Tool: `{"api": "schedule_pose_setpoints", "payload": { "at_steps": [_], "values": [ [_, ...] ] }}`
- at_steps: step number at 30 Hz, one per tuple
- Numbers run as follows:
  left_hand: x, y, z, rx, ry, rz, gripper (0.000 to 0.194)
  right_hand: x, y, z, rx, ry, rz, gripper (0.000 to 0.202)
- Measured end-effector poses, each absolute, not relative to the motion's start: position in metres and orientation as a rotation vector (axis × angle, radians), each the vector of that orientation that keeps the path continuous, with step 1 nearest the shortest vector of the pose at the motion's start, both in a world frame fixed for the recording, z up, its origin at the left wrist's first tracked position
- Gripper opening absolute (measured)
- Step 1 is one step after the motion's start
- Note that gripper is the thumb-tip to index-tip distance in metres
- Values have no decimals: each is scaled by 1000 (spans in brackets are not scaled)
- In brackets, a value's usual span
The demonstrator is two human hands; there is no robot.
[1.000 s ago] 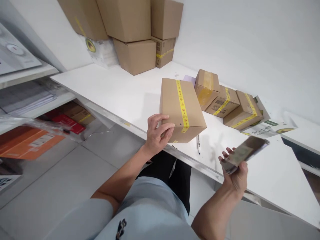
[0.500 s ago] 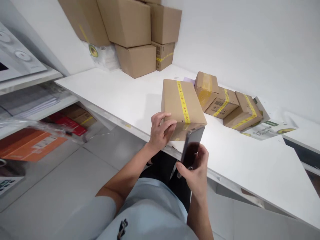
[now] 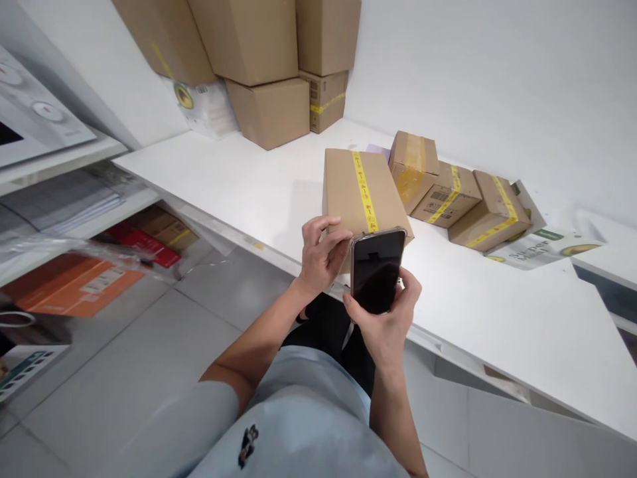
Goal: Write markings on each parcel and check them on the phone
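Observation:
A cardboard box [image 3: 346, 189] with printed yellow tape along its top sits near the front edge of the white table. At its front left corner is my left hand [image 3: 321, 255], fingers bent over the top edge; its thumb side is partly hidden. My right hand [image 3: 391, 325] grips a smartphone [image 3: 377, 272] in a clear case, thumb on one side and fingers on the other. The phone stands upright in front of the box, its dark screen facing me, and covers part of the box's front. Its left edge is close to my left fingertips.
Right of the box, several smaller taped boxes [image 3: 448, 192] stand against the wall beside a printed white bag [image 3: 547, 249]. Larger cartons [image 3: 269, 113] are stacked at the back left. A shelf [image 3: 84, 226] with papers is at left, an orange box [image 3: 74, 285] below it.
My right hand has turned the phone so its screen faces me more squarely, and moved it slightly up and left. My left hand stays at the box's corner. The view has shifted slightly.

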State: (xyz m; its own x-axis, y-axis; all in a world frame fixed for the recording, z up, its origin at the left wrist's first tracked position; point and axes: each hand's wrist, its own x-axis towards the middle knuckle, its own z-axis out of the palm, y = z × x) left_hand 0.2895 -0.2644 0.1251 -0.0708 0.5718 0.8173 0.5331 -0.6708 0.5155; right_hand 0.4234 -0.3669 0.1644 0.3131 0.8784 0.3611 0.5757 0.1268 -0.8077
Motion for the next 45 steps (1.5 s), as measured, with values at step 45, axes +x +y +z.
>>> {"api": "schedule_pose_setpoints", "payload": {
  "at_steps": [45],
  "values": [
    [288, -261, 122, 2187, 1356, 1848, 16, 420, -351, 165, -1600, -1481, 88, 82]
  ]
}}
